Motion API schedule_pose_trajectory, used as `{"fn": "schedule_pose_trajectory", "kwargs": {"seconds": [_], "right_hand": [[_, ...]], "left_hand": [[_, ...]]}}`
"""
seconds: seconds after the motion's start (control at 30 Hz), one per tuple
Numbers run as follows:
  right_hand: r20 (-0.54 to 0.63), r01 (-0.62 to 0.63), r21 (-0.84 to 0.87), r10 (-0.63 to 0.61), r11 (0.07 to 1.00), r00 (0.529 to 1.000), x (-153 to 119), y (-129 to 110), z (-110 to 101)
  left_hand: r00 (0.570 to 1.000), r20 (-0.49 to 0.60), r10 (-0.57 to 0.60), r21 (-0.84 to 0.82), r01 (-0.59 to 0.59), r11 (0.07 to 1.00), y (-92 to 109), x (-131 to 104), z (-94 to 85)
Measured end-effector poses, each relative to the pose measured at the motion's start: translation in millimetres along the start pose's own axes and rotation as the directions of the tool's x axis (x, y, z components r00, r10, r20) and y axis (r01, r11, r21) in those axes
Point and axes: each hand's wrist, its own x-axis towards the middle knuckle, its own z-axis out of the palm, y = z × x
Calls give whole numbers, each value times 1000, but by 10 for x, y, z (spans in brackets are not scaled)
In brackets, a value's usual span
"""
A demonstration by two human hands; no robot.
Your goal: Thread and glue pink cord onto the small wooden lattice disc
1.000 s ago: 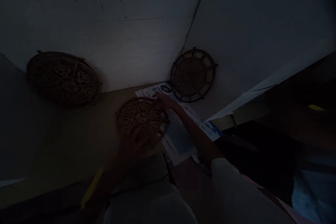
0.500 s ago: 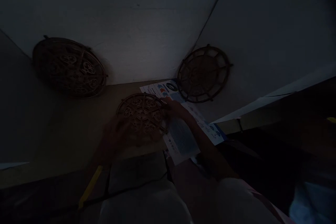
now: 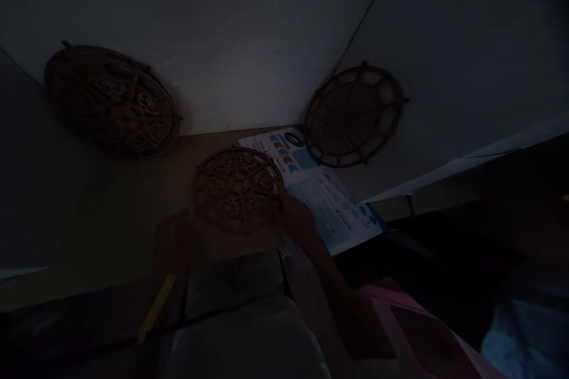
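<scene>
A round brown openwork wheel (image 3: pixel 237 189), with scroll patterns between its spokes, lies on the brownish surface in front of me. My right hand (image 3: pixel 297 210) is closed at the wheel's right rim, thumb and fingertips against the edge. Dark and smeared, my left hand (image 3: pixel 175 243) is just off the wheel's lower left side; its fingers cannot be made out. Under and beside my right hand lies a printed leaflet (image 3: pixel 340 213) with blue and orange graphics. A pale strip (image 3: pixel 300 269) shows below my right wrist; what it is stays unclear.
Two similar wheels lean against pale panels, one at left (image 3: pixel 113 103) and one at right (image 3: pixel 355 115). A pale wall panel (image 3: pixel 249 59) rises behind the surface. A yellow strip (image 3: pixel 155 308) is at lower left. The whole scene is very dim.
My left hand has drawn back from the wheel, down and left. My right hand has shifted lower along the rim. The pale sheet beside it no longer covers the leaflet.
</scene>
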Motion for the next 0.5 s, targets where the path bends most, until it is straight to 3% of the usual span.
{"fn": "schedule_pose_trajectory", "kwargs": {"seconds": [0.13, 0.27, 0.4, 0.5], "right_hand": [[2, -28, 2, 28, 1000, 1000, -166, -132, 71], [-31, -34, 28, 34, 999, 999, -249, -200, 183], [-96, 19, 89, -10, 996, 995, -294, -144, 286], [-160, 131, 142, -108, 981, 981, -294, -8, 287]], "left_hand": [[993, -73, -93, 28, 95, 995, 168, -289, 100], [983, -144, -109, 27, 115, 993, 258, -333, 119], [995, -99, -27, 13, 28, 1000, 207, -188, 27], [991, 14, 133, -16, -133, 991, 307, -91, -8]]}}
